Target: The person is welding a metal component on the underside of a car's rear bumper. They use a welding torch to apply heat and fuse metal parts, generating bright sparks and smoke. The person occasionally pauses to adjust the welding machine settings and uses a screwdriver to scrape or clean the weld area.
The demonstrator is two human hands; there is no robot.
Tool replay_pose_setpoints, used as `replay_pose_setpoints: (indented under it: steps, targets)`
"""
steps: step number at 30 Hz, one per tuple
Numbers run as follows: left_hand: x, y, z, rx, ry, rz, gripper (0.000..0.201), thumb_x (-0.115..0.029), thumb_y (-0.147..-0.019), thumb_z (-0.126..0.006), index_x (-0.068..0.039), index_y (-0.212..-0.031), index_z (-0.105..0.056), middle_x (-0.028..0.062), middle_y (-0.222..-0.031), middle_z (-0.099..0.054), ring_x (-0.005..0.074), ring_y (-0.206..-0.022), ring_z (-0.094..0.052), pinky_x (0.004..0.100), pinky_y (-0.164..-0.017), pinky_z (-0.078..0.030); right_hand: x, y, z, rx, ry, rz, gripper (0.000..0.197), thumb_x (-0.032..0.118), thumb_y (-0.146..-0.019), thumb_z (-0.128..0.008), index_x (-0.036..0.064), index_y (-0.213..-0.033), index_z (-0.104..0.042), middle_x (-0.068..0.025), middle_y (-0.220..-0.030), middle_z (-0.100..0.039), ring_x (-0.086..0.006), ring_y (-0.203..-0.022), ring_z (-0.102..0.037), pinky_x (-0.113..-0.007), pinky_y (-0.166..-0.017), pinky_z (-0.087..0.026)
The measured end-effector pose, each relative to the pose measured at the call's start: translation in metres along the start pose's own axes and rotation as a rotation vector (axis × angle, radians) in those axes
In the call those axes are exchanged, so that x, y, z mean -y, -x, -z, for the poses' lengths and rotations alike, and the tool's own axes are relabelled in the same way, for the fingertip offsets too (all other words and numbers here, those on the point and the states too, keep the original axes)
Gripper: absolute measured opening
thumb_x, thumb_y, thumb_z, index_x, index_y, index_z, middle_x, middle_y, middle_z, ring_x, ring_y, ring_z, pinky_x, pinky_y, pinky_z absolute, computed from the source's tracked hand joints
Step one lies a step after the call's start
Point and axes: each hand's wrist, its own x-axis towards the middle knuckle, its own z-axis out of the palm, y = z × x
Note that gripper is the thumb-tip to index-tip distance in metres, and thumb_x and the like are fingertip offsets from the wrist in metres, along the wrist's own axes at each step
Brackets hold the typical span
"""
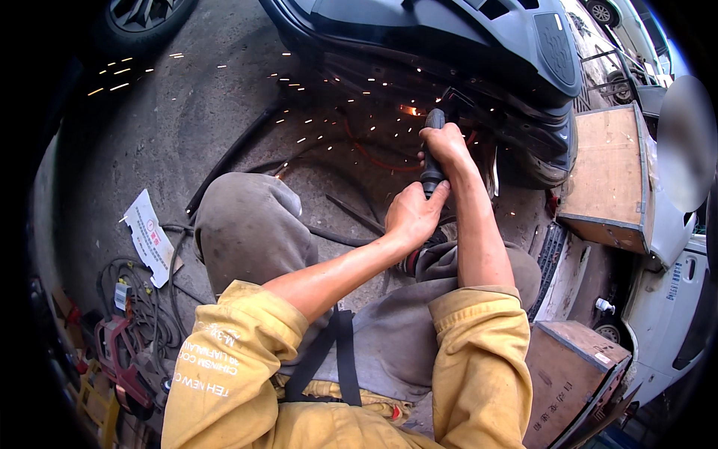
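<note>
Both of my hands are wrapped round the dark handle of an angle grinder (pixel 431 173). My right hand (pixel 446 144) grips it higher up, near the head. Lower down, my left hand (pixel 413 214) closes on its near end. The tool's head is in shadow against the lower edge of a dark vehicle body panel (pixel 479 56). An orange glow (pixel 410 111) shows at the contact, and sparks fly off to the left across the floor. The exact contact point is hard to make out.
Black hoses (pixel 232 153) and an orange cable (pixel 374 159) cross the concrete. A printed white sheet (pixel 152 238) lies left of my knee, above coiled cables (pixel 142 299) and a red-framed tool (pixel 120 355). Wooden crates (pixel 604 168) stand at right, with a white vehicle (pixel 680 307) beyond.
</note>
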Motion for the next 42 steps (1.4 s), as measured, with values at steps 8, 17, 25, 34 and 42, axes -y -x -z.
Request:
replay_pose_setpoints:
  steps: [8, 17, 25, 34, 42]
  targets:
    - [-0.009, 0.003, 0.001, 0.012, 0.015, 0.003, 0.06, -0.054, -0.096, -0.057, 0.004, -0.081, -0.062, 0.0182, -0.067, -0.062, 0.0293, -0.064, -0.063, 0.0437, -0.063, -0.046, -0.008, -0.01, 0.004, -0.01, -0.033, -0.002, 0.026, 0.007, -0.085, -0.055, -0.015, -0.099, -0.056, -0.0164, -0.071, -0.063, -0.0238, -0.053, -0.065, -0.037, -0.043, -0.052]
    - [-0.011, 0.006, 0.004, 0.012, -0.003, 0.015, 0.061, -0.054, -0.096, -0.056, 0.005, -0.083, -0.062, 0.0233, -0.073, -0.064, 0.0365, -0.071, -0.066, 0.0452, -0.065, -0.047, -0.005, -0.006, 0.001, -0.013, -0.016, -0.011, 0.025, 0.006, -0.084, -0.055, -0.0155, -0.097, -0.055, -0.017, -0.07, -0.063, -0.0246, -0.053, -0.064, -0.037, -0.043, -0.052]
    - [-0.012, 0.004, 0.005, 0.04, 0.022, 0.04, 0.062, -0.057, -0.095, -0.054, 0.004, -0.085, -0.063, 0.0227, -0.077, -0.066, 0.0366, -0.076, -0.066, 0.047, -0.069, -0.047, -0.009, -0.014, 0.001, -0.014, -0.016, -0.01, 0.025, 0.007, -0.085, -0.055, -0.0148, -0.098, -0.055, -0.0165, -0.069, -0.063, -0.0242, -0.052, -0.063, -0.037, -0.042, -0.051]
    - [-0.011, 0.001, 0.006, 0.088, 0.013, 0.075, 0.064, -0.06, -0.093, -0.052, 0.003, -0.09, -0.064, 0.025, -0.088, -0.069, 0.0417, -0.088, -0.068, 0.0501, -0.077, -0.049, -0.005, -0.01, 0.0, -0.001, -0.008, -0.003, 0.027, 0.006, -0.084, -0.055, -0.0149, -0.1, -0.054, -0.0165, -0.072, -0.063, -0.0238, -0.052, -0.063, -0.037, -0.042, -0.051]
    - [-0.009, 0.001, 0.005, 0.065, 0.009, 0.064, 0.064, -0.06, -0.093, -0.052, 0.003, -0.089, -0.064, 0.0251, -0.087, -0.069, 0.0422, -0.089, -0.067, 0.0504, -0.077, -0.049, -0.007, -0.013, 0.0, 0.021, -0.016, -0.005, 0.025, 0.005, -0.084, -0.056, -0.0149, -0.099, -0.055, -0.0166, -0.074, -0.062, -0.0239, -0.053, -0.064, -0.037, -0.042, -0.052]
